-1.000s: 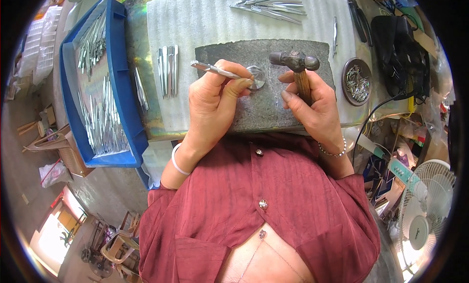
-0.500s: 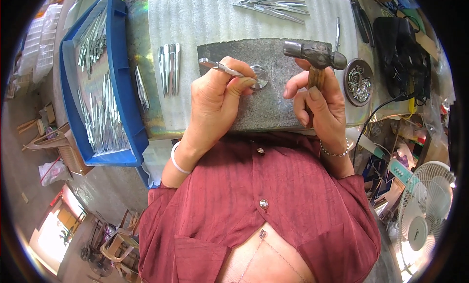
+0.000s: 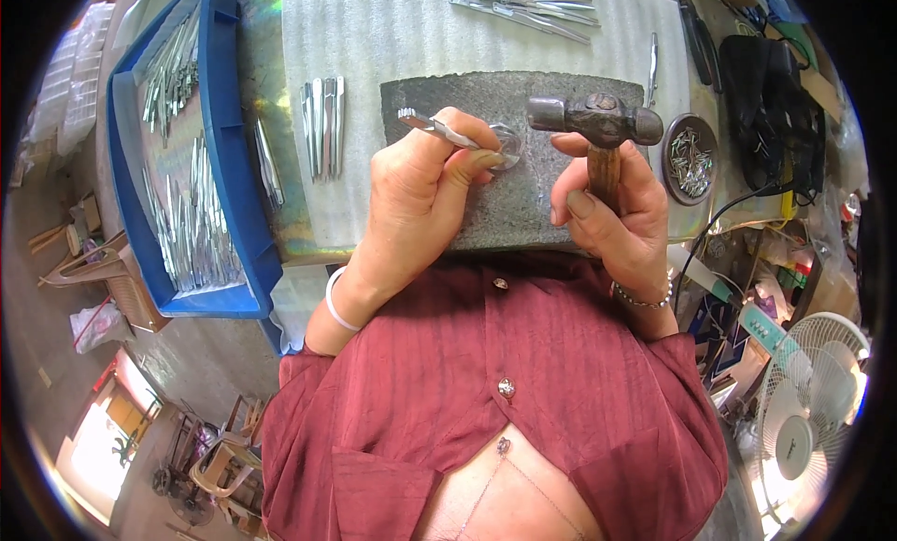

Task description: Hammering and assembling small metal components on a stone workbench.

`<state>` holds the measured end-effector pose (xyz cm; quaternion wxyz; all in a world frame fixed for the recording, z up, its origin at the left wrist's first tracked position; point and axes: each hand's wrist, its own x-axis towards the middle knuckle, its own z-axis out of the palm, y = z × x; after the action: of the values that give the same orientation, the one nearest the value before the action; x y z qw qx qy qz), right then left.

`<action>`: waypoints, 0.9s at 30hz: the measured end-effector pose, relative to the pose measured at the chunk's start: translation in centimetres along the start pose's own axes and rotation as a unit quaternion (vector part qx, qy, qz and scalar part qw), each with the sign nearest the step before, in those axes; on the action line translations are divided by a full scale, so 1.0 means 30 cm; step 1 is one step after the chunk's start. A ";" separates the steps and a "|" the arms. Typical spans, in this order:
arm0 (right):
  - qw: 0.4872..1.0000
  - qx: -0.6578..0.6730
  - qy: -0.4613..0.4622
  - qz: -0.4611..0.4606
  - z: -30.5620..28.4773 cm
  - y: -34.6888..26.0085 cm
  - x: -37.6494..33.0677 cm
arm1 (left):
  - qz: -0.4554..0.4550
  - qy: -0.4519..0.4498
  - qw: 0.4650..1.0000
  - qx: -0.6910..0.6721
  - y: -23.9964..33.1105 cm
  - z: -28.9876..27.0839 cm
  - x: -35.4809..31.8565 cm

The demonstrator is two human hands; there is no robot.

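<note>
My left hand (image 3: 425, 172) pinches a slim silvery metal piece (image 3: 430, 125) between thumb and fingers. One end of it sticks out past the knuckles. The other end points to a small round metal block (image 3: 505, 147) on the dark grey slab (image 3: 523, 191); whether it touches is hidden by my fingertips. In my right hand (image 3: 621, 205) is a ball-peen hammer (image 3: 598, 119), gripped by its wooden handle just under the head. The hammer head hangs over the right part of the slab, to the right of the round block.
A blue tray (image 3: 224, 149) of slim metal pieces stands at the left. More pieces (image 3: 322, 130) lie on the white foam sheet (image 3: 364, 36), with a pile (image 3: 533, 7) at the back. At the right are a dish of small metal parts (image 3: 690, 160), a black cable and a fan (image 3: 799, 438).
The hammer has come up closer to the camera, its head slightly lower in the picture, with my right fingers curled closer round the handle. My left hand keeps its pinch, almost still.
</note>
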<state>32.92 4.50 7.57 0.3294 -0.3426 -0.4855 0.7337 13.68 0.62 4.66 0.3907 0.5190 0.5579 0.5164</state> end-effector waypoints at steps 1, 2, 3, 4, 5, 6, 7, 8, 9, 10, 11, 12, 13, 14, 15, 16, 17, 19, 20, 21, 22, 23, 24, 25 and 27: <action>1.000 -0.008 -0.005 0.017 -0.005 -0.008 -0.001 | 0.003 -0.002 1.000 -0.001 -0.001 -0.001 0.000; 0.999 -0.015 -0.010 0.034 -0.008 -0.014 -0.002 | 0.006 -0.003 1.000 -0.002 -0.002 -0.001 0.000; 0.999 -0.015 -0.010 0.034 -0.006 -0.016 -0.002 | 0.005 -0.004 1.000 -0.002 0.001 -0.001 0.001; 0.999 -0.014 0.003 0.029 -0.002 -0.018 -0.002 | 0.007 -0.006 1.000 0.003 0.007 -0.001 0.002; 1.000 -0.013 0.015 0.024 -0.001 -0.020 -0.002 | 0.008 -0.009 1.000 0.007 0.011 -0.001 0.003; 0.999 -0.013 0.017 0.024 -0.002 -0.022 -0.004 | 0.008 -0.010 1.000 0.007 0.010 0.000 0.004; 0.999 -0.013 0.018 0.032 -0.003 -0.022 -0.004 | 0.004 -0.009 1.000 0.006 0.009 0.000 0.002; 0.999 -0.014 0.019 0.039 -0.003 -0.022 -0.005 | 0.001 -0.009 1.000 0.005 0.009 0.000 0.000; 0.999 -0.013 0.019 0.039 -0.004 -0.022 -0.006 | 0.000 -0.009 1.000 0.005 0.011 0.001 0.000; 0.999 -0.024 0.018 0.037 -0.005 -0.022 -0.006 | 0.003 -0.012 1.000 0.012 0.013 0.001 0.002; 0.999 -0.036 0.017 0.034 -0.006 -0.022 -0.007 | 0.007 -0.014 1.000 0.019 0.015 0.002 0.003; 0.999 -0.035 0.018 0.034 -0.007 -0.020 -0.009 | 0.007 -0.015 1.000 0.019 0.017 0.004 0.003; 0.999 -0.042 0.016 0.022 -0.008 -0.015 -0.011 | 0.026 -0.018 0.999 0.042 0.018 0.006 0.004; 0.999 -0.049 0.014 0.010 -0.009 -0.013 -0.013 | 0.045 -0.020 0.997 0.064 0.019 0.008 0.004; 0.999 -0.049 0.015 0.009 -0.005 -0.018 -0.012 | 0.046 -0.021 0.997 0.064 0.015 0.009 0.004; 0.998 -0.045 0.024 0.020 0.004 -0.025 -0.009 | 0.111 -0.022 0.983 0.146 0.006 0.009 0.003; 0.998 -0.042 0.033 0.030 0.014 -0.028 -0.006 | 0.176 -0.023 0.958 0.226 0.001 0.009 0.001; 0.995 -0.097 0.019 -0.033 0.026 -0.024 0.013 | 0.180 -0.021 0.948 0.261 0.014 0.019 -0.012; 0.984 -0.151 0.005 -0.095 0.029 -0.025 0.021 | 0.184 -0.027 0.942 0.279 0.019 0.021 -0.016; 0.983 -0.153 0.002 -0.099 0.033 -0.036 0.024 | 0.187 -0.033 0.936 0.298 0.024 0.024 -0.019; 0.973 -0.197 -0.019 -0.119 0.040 -0.056 0.026 | 0.201 -0.023 0.930 0.306 0.036 0.027 -0.017; 0.960 -0.241 -0.040 -0.139 0.048 -0.075 0.031 | 0.204 -0.018 0.930 0.307 0.020 0.025 -0.019; 0.961 -0.220 -0.039 -0.161 0.073 -0.086 0.047 | 0.220 -0.040 0.923 0.313 -0.014 0.026 -0.024; 0.924 -0.294 -0.081 -0.229 0.069 -0.117 0.079 | 0.237 -0.062 0.915 0.320 -0.011 0.022 -0.010; 0.881 -0.337 -0.094 -0.318 0.083 -0.141 0.097 | 0.208 -0.083 0.942 0.251 0.033 0.002 -0.009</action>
<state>29.92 6.99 11.73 0.3622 -0.1898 -0.8152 0.4100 13.94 0.29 5.59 0.1764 0.7456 0.5147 0.3848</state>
